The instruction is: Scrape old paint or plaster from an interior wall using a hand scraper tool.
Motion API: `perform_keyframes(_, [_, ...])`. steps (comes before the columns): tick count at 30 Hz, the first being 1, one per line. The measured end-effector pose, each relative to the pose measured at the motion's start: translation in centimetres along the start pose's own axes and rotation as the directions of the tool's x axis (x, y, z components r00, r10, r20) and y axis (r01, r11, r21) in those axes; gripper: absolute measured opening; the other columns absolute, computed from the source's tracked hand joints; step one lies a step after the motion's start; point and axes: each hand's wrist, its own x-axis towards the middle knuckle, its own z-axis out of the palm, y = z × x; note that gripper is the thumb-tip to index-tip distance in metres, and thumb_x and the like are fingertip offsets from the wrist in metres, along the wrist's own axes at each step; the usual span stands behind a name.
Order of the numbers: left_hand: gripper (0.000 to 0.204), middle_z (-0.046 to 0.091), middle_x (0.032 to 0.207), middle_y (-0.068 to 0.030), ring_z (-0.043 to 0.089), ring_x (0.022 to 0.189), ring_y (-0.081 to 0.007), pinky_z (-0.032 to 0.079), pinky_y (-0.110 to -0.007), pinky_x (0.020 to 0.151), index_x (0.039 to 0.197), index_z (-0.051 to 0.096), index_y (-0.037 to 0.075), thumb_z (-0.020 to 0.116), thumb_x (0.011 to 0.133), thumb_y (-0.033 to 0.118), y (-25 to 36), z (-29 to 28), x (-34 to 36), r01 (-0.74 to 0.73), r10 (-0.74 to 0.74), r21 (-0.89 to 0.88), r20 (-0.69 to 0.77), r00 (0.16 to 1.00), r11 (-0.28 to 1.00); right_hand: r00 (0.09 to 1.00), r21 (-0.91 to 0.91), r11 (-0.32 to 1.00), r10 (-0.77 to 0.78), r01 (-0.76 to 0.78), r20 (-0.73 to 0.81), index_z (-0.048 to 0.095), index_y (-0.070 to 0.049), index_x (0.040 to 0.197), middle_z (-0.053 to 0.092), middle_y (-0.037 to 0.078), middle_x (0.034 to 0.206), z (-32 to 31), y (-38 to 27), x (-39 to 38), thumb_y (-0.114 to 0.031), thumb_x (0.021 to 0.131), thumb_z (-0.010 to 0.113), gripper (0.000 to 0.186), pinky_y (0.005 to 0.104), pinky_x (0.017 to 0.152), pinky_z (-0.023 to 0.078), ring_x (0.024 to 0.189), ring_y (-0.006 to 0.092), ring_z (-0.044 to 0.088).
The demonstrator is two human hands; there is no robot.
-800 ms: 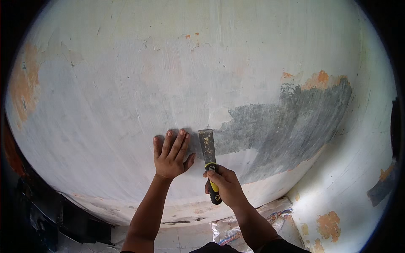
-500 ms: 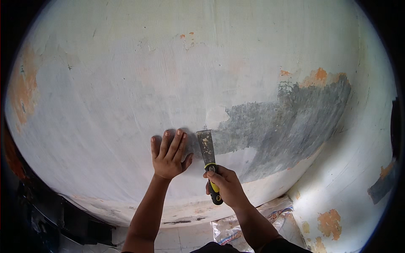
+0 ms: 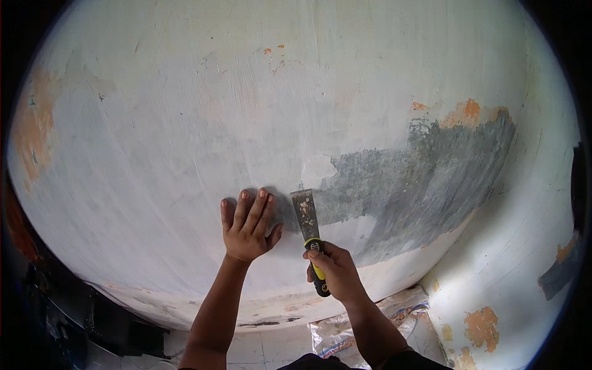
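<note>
My right fingers (image 3: 337,251) grip the handle (image 3: 318,271) of the putty knife (image 3: 306,217), blade up at the wall (image 3: 179,148), by the grey patch (image 3: 401,185). My left fingers (image 3: 254,211) lie open against the wall. I expect a light tool with a fairly stiff blade, best held near the handle's neck.

lower left: black object (image 3: 111,324) | below: tiled floor (image 3: 280,346), crumpled silvery sheet (image 3: 328,338) on it | right: orange-patched side wall (image 3: 524,246)
</note>
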Motion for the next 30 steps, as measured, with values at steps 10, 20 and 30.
perform_keyframes(10, [0.057, 0.049, 0.146, -0.0057, 0.039, 0.139, -0.0329, 0.016, -0.059, 0.116, 0.134, 0.059, 0.012, 0.047, 0.093, 0.051, -0.3, -0.3, -0.2, -0.001, 0.001, 0.012, 0.000, 1.000, 1.000, 0.999, 0.044, 0.999, -0.032, 0.032, -0.018, 0.060, -0.003, 0.095, 0.056, 0.000, 0.070, 0.5, -0.4, 0.2, -0.024, 0.098, 0.058, 0.022, 0.0240, 0.054, 0.043, 0.060, 0.0084, 0.058])
perform_keyframes(20, [0.058, 0.050, 0.146, -0.0059, 0.040, 0.139, -0.0331, 0.016, -0.059, 0.116, 0.133, 0.059, 0.012, 0.048, 0.093, 0.052, -0.4, -0.4, -0.5, 0.005, -0.006, 0.025, 0.015, 1.000, 1.000, 0.999, 0.093, 0.995, -0.047, 0.047, -0.006, 0.060, -0.002, 0.095, 0.056, 0.001, 0.070, 0.7, 0.0, 0.3, -0.023, 0.098, 0.057, 0.021, 0.0240, 0.054, 0.043, 0.061, 0.0088, 0.058])
perform_keyframes(30, [0.057, 0.050, 0.145, -0.0060, 0.039, 0.139, -0.0333, 0.017, -0.060, 0.116, 0.132, 0.060, 0.012, 0.049, 0.092, 0.050, -0.3, -0.4, -0.1, 0.003, -0.003, 0.013, 0.001, 1.000, 1.000, 0.997, 0.045, 0.997, -0.063, 0.065, -0.043, 0.060, -0.002, 0.094, 0.056, 0.000, 0.070, 0.3, -1.9, 0.7, -0.026, 0.099, 0.058, 0.025, 0.0245, 0.055, 0.044, 0.060, 0.0084, 0.056])
